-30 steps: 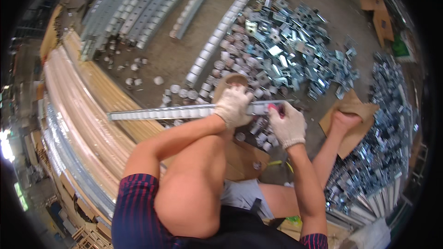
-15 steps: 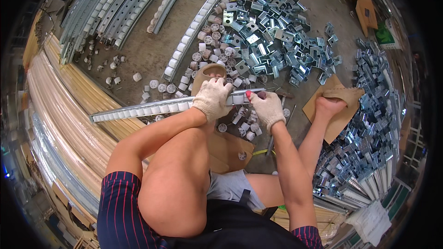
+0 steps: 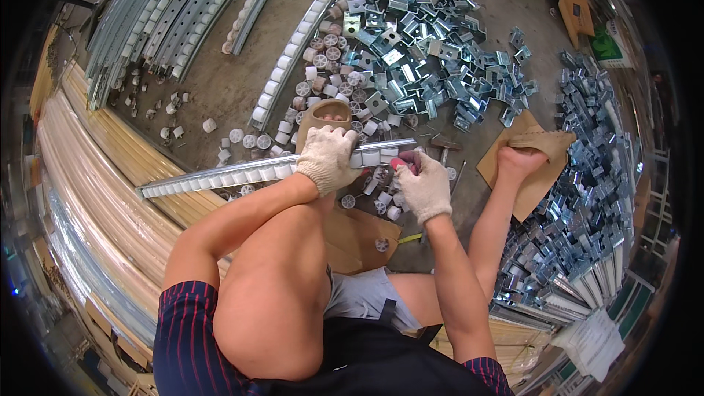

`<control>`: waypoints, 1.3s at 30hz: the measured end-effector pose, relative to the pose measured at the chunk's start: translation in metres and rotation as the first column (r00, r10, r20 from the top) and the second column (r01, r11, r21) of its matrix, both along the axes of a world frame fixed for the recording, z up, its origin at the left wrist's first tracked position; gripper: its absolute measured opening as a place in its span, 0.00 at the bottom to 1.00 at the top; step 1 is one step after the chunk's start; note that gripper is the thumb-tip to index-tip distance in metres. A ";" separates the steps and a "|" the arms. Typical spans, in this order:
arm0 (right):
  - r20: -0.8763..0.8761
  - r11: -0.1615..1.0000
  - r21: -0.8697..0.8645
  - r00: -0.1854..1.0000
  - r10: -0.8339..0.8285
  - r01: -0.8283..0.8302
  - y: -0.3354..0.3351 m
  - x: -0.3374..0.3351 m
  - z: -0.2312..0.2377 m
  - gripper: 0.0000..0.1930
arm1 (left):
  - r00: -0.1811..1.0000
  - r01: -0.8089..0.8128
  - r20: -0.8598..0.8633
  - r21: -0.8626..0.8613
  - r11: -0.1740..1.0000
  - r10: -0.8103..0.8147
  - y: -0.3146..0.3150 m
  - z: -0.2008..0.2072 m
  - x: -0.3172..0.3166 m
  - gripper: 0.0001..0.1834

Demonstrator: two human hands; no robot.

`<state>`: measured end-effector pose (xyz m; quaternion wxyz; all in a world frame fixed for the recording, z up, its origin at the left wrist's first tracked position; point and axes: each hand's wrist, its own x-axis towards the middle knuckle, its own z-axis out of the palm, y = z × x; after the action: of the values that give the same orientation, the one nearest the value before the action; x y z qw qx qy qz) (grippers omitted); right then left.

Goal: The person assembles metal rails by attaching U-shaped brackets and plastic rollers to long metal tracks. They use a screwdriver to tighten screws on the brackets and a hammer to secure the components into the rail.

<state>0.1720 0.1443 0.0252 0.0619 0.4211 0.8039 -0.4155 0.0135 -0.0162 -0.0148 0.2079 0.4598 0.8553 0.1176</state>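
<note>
White knit gloves cover both hands at the centre of the frame. The left hand [image 3: 328, 158] is closed around 1 long rail [image 3: 242, 174], which runs from the left-centre of the frame, over the planks [image 3: 165, 172], up to a free end just right of centre. The right hand [image 3: 425, 187] has its fingers bent at that end, by the last rollers [image 3: 371, 157]; whether it grips anything, I cannot tell.

Compared with 0.5 s ago, the right hand sits lower against the rail: its reddish thumb tip, then over the metal, now shows at the lower edge. The hammer [image 3: 446, 144], just above that hand, shows more of its head. The left hand keeps the same hold, and the whole scene lies slightly farther left in the frame.

The left glove hides a stretch of the rail and part of the sandal [image 3: 312, 111]. What lies between the right thumb and the dark fingertip is hard to make out. Loose rollers [image 3: 332, 53] crowd the upper centre beside a pile of brackets [image 3: 433, 51], too tangled to count. The top edge cuts off the stacked rails [image 3: 191, 15] at upper left, and the blurred rim obscures things at far left.
</note>
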 end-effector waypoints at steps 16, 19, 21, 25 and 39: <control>0.116 0.725 0.470 0.850 0.515 -0.503 0.010 0.009 -0.026 0.16 | 1.000 0.018 -0.025 -0.002 1.000 -0.018 0.003 -0.002 0.000 0.30; -0.093 0.756 0.537 0.864 0.494 -0.375 0.020 0.016 -0.030 0.16 | 1.000 0.004 -0.030 0.031 1.000 -0.003 -0.002 -0.009 -0.001 0.31; -0.154 0.903 0.421 0.974 0.169 -0.090 0.014 0.019 -0.020 0.12 | 1.000 0.016 -0.020 0.012 1.000 -0.015 -0.003 -0.009 -0.001 0.31; -0.217 0.911 0.380 0.973 -0.079 0.159 0.009 0.047 -0.029 0.11 | 0.998 0.039 0.047 -0.059 0.998 -0.036 0.005 0.015 -0.004 0.33; 0.455 0.926 0.303 0.819 -0.348 0.225 0.022 0.168 -0.120 0.21 | 0.964 -0.015 0.263 -0.080 0.997 0.036 0.028 0.018 -0.023 0.39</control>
<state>0.3398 0.1659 -0.0949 0.1544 0.6355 0.7301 -0.1979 -0.0092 0.0117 0.0035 0.3358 0.4206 0.8298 0.1474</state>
